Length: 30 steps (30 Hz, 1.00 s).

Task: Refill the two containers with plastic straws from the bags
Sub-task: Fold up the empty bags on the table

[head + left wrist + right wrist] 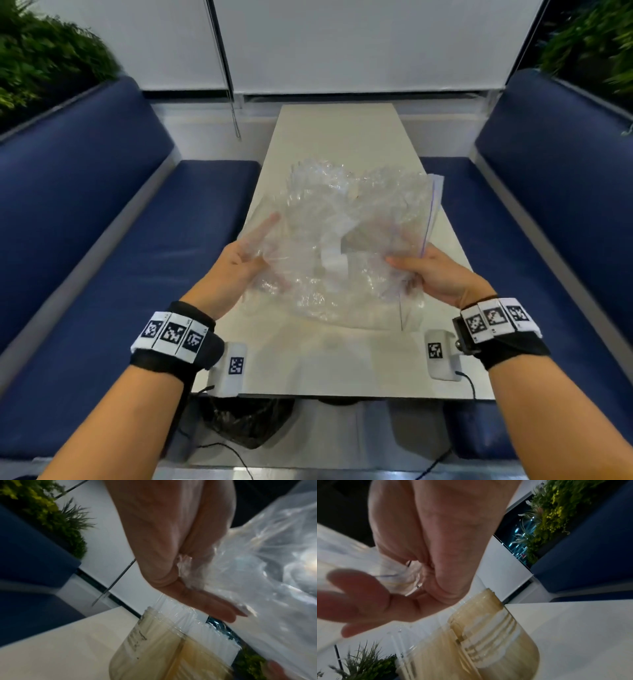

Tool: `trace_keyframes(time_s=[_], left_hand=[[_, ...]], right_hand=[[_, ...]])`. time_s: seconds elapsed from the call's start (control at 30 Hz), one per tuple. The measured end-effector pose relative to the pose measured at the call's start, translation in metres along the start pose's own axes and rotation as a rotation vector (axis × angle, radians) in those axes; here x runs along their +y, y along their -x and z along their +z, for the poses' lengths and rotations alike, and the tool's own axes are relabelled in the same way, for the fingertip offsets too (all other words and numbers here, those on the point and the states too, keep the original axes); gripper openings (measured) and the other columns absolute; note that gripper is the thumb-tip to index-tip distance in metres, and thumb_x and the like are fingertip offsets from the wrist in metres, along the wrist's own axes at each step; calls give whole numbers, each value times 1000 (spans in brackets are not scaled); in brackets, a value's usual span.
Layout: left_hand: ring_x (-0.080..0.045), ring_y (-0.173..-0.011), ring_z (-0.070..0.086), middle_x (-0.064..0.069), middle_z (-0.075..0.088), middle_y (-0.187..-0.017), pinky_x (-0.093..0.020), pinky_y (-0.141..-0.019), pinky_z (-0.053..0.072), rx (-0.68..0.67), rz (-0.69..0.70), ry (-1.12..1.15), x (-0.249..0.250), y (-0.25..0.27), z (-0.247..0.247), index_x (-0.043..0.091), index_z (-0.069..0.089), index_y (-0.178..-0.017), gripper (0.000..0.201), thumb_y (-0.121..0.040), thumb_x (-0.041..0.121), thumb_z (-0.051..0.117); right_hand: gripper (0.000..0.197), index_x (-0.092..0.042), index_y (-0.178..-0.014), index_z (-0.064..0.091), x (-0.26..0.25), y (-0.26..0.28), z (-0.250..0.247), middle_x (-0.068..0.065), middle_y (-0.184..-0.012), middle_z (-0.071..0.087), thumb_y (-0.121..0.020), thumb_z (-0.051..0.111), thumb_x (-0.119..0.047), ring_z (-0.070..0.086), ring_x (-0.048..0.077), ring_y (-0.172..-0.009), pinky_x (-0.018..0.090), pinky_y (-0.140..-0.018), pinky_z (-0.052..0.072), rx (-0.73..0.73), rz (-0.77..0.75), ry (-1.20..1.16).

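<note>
A crumpled clear plastic bag [342, 240] hangs spread in the air above the middle of the white table [342, 137], held by both hands. A purple zip line runs down its edge at about 2 o'clock from the bag's middle, and a white label patch shows near its centre. Whether any straws remain inside cannot be told.

The left hand [239, 260] grips the bag at 9 o'clock: thumb and curled fingers pinch a gathered bunch of film, while the index finger points out straight toward 1 o'clock along the film. The right hand [435, 274] grips the side at 3 o'clock, thumb laid over the plastic and the fingers curled behind it.

In the left wrist view a clear container [163, 649] stands on the table below the hand, at 6 o'clock, with white straws [214, 635] sticking up out of its mouth. The right wrist view shows a clear jar [479, 642] at 5 o'clock below the hand; the picture is too blurred to tell what it holds.

Blue benches [102, 222] flank the table at 9 and 3 o'clock, green plants [41, 58] stand behind them, and a white roller blind [342, 44] closes the far end at 12 o'clock.
</note>
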<state>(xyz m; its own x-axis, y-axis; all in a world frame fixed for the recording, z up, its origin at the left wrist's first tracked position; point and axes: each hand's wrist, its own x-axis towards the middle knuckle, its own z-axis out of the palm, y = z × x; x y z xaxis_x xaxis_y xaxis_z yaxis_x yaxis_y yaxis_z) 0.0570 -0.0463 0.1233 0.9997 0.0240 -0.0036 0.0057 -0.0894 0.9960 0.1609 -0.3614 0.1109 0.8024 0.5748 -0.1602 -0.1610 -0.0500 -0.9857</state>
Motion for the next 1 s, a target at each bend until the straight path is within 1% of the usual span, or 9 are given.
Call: trace_keyframes(time_s=[0.1, 0.2, 0.33, 0.43, 0.53, 0.6, 0.7, 0.83, 1.0], left_hand=[[-19, -102, 72, 0, 77, -112, -33, -80, 58, 25, -26, 30, 3, 0, 3, 25, 75, -119, 45, -101, -5, 48], [-18, -111, 70, -1, 72, -126, -24, -81, 57, -65, -128, 54, 13, -2, 7, 10, 72, -121, 36, -99, -4, 46], [-38, -122, 63, -20, 62, -138, -53, -97, 54, -152, -316, 514, 20, -4, -8, 3, 76, -103, 54, -96, 28, 28], [-26, -101, 72, -8, 71, -123, -45, -82, 59, -233, -350, 184, 24, -9, -2, 28, 59, -128, 51, -91, 62, 54], [-16, -100, 74, 2, 68, -122, -29, -72, 61, -243, -317, -294, 24, -17, 13, 42, 53, -136, 67, -79, 25, 85], [-19, -94, 73, 1, 70, -115, -23, -64, 60, -119, -251, -506, 23, -26, 13, 29, 69, -120, 57, -69, 15, 92], [-19, -86, 68, 2, 70, -100, -21, -60, 52, 25, -146, -837, 23, -35, 1, 25, 74, -101, 38, -68, 15, 90], [-17, -93, 61, 6, 64, -93, -24, -81, 43, 42, -48, -935, 30, -38, 12, 16, 76, -109, 42, -70, 20, 90], [-10, -82, 63, 7, 72, -86, -19, -69, 44, -28, 86, -830, 61, -33, 28, 21, 79, -96, 29, -70, 18, 90]], right_hand=[[32, -14, -124, 65, -4, 5, -4, 5, -70, 66, -93, 58, -9, 52, 14, -50, 24, -44, 41, -23, -54, 34], [31, -9, -93, 71, -8, 10, -5, 2, -63, 68, -100, 47, 9, 54, 14, -46, 24, -42, 41, 65, -84, 163], [32, 4, -81, 76, -9, 13, -16, 4, -94, 67, -97, 50, 13, 57, 29, -72, 32, -55, 45, 49, -186, 296], [37, 0, -83, 81, -9, 12, -15, -1, -107, 68, -92, 51, 19, 63, 17, -93, 41, -81, 46, 130, -223, 383], [47, -10, -89, 83, -15, 12, -12, -6, -114, 67, -87, 52, 25, 66, 12, -101, 50, -88, 54, 147, -211, 473], [37, -12, -110, 78, -21, 17, -16, -7, -127, 66, -84, 70, 12, 63, 15, -116, 48, -99, 53, -22, -114, 563], [86, -34, -144, 52, -31, 28, -19, -21, -145, 53, -67, 90, -28, 46, 2, -137, 29, -111, 38, -366, 58, 636], [111, -44, -149, 36, -41, 9, 16, -22, -152, 42, -53, 90, -59, 38, -2, -140, 37, -119, 32, -97, -133, 713], [127, -43, -147, 29, -25, -25, 77, -9, -139, 55, -39, 91, -68, 51, 13, -122, 34, -98, 48, -38, -237, 1044]])
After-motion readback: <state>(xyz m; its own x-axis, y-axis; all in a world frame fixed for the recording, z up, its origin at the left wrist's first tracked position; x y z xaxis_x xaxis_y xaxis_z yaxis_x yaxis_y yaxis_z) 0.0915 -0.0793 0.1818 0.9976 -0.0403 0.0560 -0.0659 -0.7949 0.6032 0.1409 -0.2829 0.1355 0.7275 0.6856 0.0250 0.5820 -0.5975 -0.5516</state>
